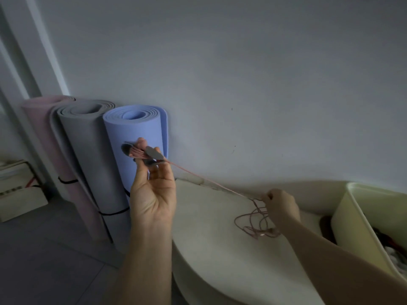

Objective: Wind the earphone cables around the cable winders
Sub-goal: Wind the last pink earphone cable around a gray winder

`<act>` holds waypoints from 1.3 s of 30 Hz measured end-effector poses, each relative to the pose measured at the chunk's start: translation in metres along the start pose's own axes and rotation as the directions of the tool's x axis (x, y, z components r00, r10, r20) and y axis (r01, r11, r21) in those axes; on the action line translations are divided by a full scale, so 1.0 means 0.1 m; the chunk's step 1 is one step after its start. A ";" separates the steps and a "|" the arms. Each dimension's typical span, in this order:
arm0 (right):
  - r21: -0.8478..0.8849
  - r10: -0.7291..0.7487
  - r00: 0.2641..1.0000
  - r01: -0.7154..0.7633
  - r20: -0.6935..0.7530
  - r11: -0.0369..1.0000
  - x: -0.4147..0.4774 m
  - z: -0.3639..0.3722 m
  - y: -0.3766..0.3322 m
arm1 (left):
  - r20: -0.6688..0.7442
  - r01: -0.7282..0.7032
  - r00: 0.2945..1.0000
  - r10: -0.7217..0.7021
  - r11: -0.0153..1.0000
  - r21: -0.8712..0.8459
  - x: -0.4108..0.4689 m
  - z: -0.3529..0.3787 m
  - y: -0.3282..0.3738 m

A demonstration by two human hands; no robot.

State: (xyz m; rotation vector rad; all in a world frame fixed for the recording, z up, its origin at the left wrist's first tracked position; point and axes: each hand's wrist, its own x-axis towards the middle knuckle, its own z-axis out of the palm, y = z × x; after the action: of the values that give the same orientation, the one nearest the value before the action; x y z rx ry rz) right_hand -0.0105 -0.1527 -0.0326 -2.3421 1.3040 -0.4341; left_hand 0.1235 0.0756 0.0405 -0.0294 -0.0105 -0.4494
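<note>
The left hand's [154, 194] grip clamps a flat grey winder [154, 153] wound with thin pink cable [209, 181]; the right hand [282, 205] pinches the cable over the round cream counter [220, 256].

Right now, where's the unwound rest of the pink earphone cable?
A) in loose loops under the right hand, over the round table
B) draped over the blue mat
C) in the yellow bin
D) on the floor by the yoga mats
A: the pink earphone cable trails in loose loops below the right hand, which pinches it, over the round white table; the left hand holds the grey cable winder.
</note>
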 end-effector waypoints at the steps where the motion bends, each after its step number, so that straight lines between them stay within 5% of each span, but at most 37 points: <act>1: -0.088 -0.044 0.999 0.043 -0.010 0.995 -0.02 0.02 -0.02 | 0.012 -0.005 1.000 0.006 0.998 -0.068 0.02 0.00 0.06; 7: -0.487 -0.116 0.993 0.108 0.014 0.867 -0.06 -0.03 -0.04 | 0.095 -0.032 0.994 0.057 0.969 -0.244 0.00 0.04 0.22; 13: -0.284 0.105 0.985 -0.062 0.138 0.957 0.05 0.00 -0.01 | 0.084 -0.023 0.996 0.042 0.977 -0.214 0.06 0.01 0.26; 18: -0.354 -0.144 0.986 0.167 0.088 0.920 0.02 -0.08 -0.28 | 0.030 -0.038 0.999 0.036 0.997 0.060 0.00 0.04 0.03; 20: -0.186 -0.276 0.957 0.288 0.086 0.939 -0.01 -0.10 -0.50 | 0.042 -0.033 0.999 0.024 0.977 0.212 -0.04 0.05 -0.05; 22: 0.220 -0.344 0.928 0.308 0.146 0.925 -0.09 -0.13 -0.75 | 0.047 -0.050 0.998 0.038 0.952 0.302 -0.09 0.06 -0.14; 25: 0.735 -0.406 0.812 -0.042 0.420 0.676 -0.38 -0.24 -1.12 | 0.064 -0.053 0.997 0.033 0.936 0.348 -0.14 0.08 -0.26; 28: 0.749 -0.508 0.582 -0.301 0.635 0.590 -0.57 -0.32 -1.29 | 0.079 -0.084 0.995 0.055 0.893 0.442 -0.16 0.09 -0.29; 30: 0.718 -0.530 0.577 -0.149 0.622 0.680 -0.64 -0.39 -1.30 | 0.091 -0.118 0.992 0.082 0.850 0.513 -0.15 0.08 -0.28; 33: 0.464 -0.591 0.705 0.403 0.391 0.789 -0.69 -0.55 -1.33 | 0.099 -0.157 0.988 0.122 0.760 0.631 -0.13 0.03 -0.23; 35: 0.289 -0.686 0.668 0.622 0.287 0.727 -0.73 -0.67 -1.36 | 0.092 -0.159 0.987 0.135 0.675 0.720 -0.13 0.01 -0.24; 39: 0.102 -0.766 0.590 0.771 0.256 0.628 -0.79 -0.90 -1.40 | 0.091 -0.140 0.989 0.115 0.567 0.812 -0.22 0.04 -0.31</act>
State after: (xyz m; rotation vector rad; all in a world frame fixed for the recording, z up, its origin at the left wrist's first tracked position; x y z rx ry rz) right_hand 0.0089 -0.0380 0.1107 -2.7659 0.0772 -0.3077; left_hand 0.0898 0.0573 0.0452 0.8979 -0.2484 -0.2588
